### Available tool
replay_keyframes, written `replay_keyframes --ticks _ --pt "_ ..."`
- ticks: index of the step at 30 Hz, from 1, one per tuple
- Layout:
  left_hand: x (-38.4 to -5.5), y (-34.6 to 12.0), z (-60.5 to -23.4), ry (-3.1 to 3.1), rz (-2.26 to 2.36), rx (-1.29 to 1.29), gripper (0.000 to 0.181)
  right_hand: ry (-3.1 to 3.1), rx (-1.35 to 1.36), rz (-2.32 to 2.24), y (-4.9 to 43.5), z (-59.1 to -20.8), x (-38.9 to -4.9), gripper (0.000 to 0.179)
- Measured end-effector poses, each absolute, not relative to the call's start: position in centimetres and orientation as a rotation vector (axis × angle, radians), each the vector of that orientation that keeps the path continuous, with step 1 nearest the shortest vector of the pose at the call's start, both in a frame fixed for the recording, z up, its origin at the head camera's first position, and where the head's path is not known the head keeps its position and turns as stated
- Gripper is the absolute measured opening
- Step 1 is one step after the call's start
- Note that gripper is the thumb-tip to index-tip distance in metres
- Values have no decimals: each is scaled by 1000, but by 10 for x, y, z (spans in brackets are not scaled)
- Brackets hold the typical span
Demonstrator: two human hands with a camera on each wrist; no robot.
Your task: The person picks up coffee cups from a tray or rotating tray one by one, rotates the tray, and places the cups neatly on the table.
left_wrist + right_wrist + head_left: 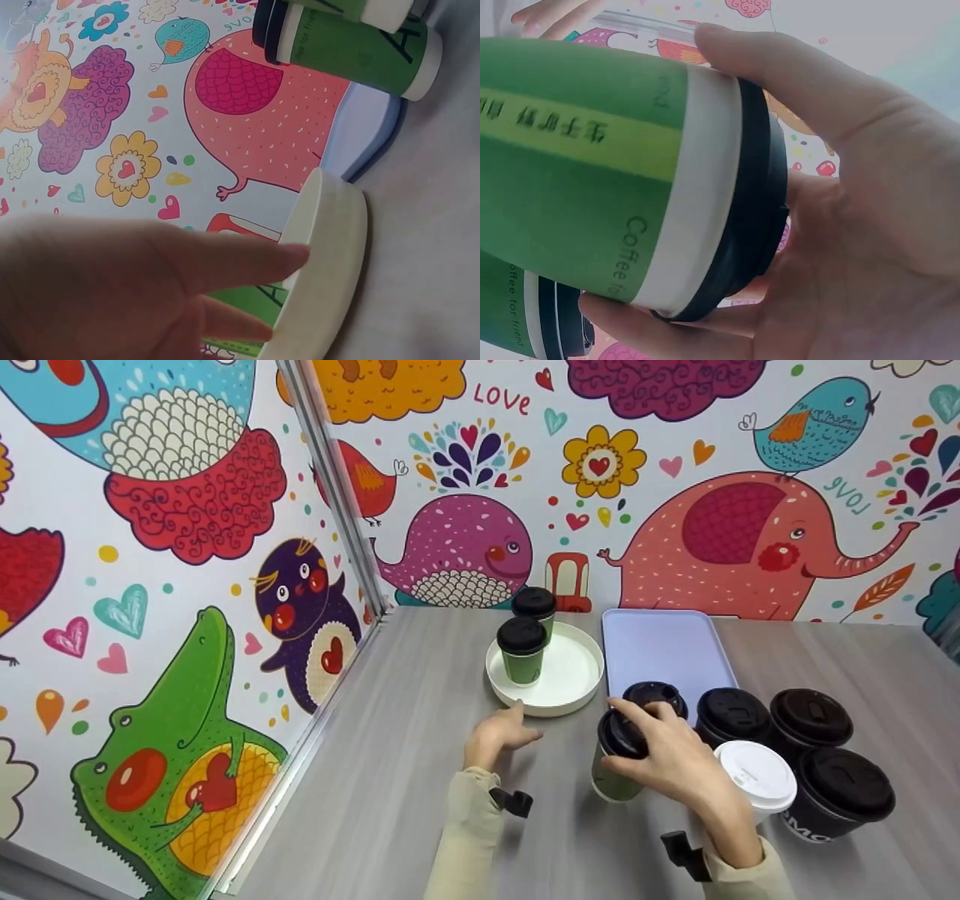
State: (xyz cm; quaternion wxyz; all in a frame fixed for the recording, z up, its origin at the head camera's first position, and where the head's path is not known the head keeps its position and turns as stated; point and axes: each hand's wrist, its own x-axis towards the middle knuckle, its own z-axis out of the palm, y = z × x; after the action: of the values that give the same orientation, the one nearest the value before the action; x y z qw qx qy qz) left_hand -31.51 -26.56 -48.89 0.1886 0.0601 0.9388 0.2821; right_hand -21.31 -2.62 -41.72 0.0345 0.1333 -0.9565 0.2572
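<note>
My right hand (pixel 679 761) holds a green paper coffee cup (pixel 592 165) by its top, thumb on one side of the black lid (pixel 750 202) and fingers on the other. The cup stays roughly upright in the head view. My left hand (pixel 499 733) is at the near rim of a round white plate (pixel 568 671), its fingertips right at the rim in the left wrist view. On the plate stand a green cup with a black lid (pixel 523 656) and, behind it, a similar cup (pixel 534 604). Another green cup (pixel 502 311) is beside the held one.
A lavender tray (pixel 664 649) lies right of the plate. Several lidded cups are grouped at the right, including a white one (pixel 754 776) and a large black one (pixel 844 784). Patterned wall panels (pixel 585 532) border the table's back and left.
</note>
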Motion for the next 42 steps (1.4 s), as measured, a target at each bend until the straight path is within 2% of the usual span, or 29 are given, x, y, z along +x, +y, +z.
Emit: replay_keyframes --ticks 4,14,24,42 --pt "-315 -268 -490 2637 812 167 80 -2986 378 768 -26 -417 -213 75" --pt "-318 -272 -493 2639 820 158 79 -3019 343 726 -25 -418 -215 77" --pt "-317 -271 -491 2641 802 156 81 -3010 360 675 -20 -418 -210 65" --pt "-314 -259 -490 2639 752 254 78 -3023 419 536 -14 -422 -212 66"
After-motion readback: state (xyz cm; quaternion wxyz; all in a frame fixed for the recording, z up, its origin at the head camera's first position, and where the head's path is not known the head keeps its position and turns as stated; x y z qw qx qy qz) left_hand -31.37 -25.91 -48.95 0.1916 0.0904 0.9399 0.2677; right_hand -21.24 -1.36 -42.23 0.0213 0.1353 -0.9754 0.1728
